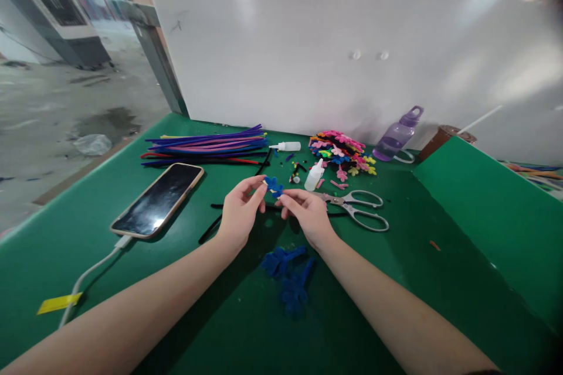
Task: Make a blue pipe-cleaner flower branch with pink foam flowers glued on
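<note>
Between my two hands is a small blue pipe-cleaner flower (273,185). My left hand (243,209) pinches its left side between thumb and fingers, and my right hand (308,214) grips its lower right edge. Black pipe cleaners (212,228) lie on the green table below and behind my hands. Nearer to me rest blue pipe-cleaner flowers (294,293) with stems. Just beyond my right hand stands a small white glue bottle (314,176), slightly tilted. Grey-handled scissors (352,207) lie to its right, their blades partly behind my right hand.
A bundle of pipe cleaners (206,146) lies at the back left, near a second glue bottle (288,146). Colourful finished flowers (341,152) are heaped at the back, beside a purple water bottle (396,136). A charging phone (159,200) lies left. A green panel (488,217) rises right.
</note>
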Demonstrator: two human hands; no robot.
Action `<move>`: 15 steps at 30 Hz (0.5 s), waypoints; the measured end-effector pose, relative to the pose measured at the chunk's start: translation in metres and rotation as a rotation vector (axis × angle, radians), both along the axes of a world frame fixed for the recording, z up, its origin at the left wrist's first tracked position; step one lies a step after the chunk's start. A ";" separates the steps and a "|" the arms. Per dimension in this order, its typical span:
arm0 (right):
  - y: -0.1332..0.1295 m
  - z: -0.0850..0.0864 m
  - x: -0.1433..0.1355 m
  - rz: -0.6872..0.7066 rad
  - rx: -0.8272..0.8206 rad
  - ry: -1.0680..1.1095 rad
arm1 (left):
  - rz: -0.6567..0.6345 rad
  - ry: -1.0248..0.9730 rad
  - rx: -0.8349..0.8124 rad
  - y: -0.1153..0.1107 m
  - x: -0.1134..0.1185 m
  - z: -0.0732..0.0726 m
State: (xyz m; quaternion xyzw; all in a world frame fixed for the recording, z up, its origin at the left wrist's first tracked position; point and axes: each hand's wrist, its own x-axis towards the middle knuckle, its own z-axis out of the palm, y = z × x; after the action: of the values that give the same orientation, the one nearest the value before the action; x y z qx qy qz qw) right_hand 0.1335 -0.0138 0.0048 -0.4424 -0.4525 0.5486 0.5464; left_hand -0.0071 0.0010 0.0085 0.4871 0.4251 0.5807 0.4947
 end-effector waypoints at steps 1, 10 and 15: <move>0.000 0.000 0.000 0.001 0.008 -0.014 | -0.010 -0.014 -0.004 0.000 0.000 0.000; -0.001 0.002 0.001 -0.039 0.034 -0.075 | -0.184 0.001 -0.050 -0.002 0.001 0.002; -0.004 0.008 0.002 -0.058 0.022 -0.126 | -0.159 0.028 -0.044 -0.002 0.000 0.001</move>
State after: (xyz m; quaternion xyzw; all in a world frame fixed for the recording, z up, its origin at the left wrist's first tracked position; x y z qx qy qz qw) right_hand 0.1357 -0.0178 0.0124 -0.4828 -0.4791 0.4985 0.5375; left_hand -0.0067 -0.0007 0.0096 0.5165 0.4048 0.5232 0.5437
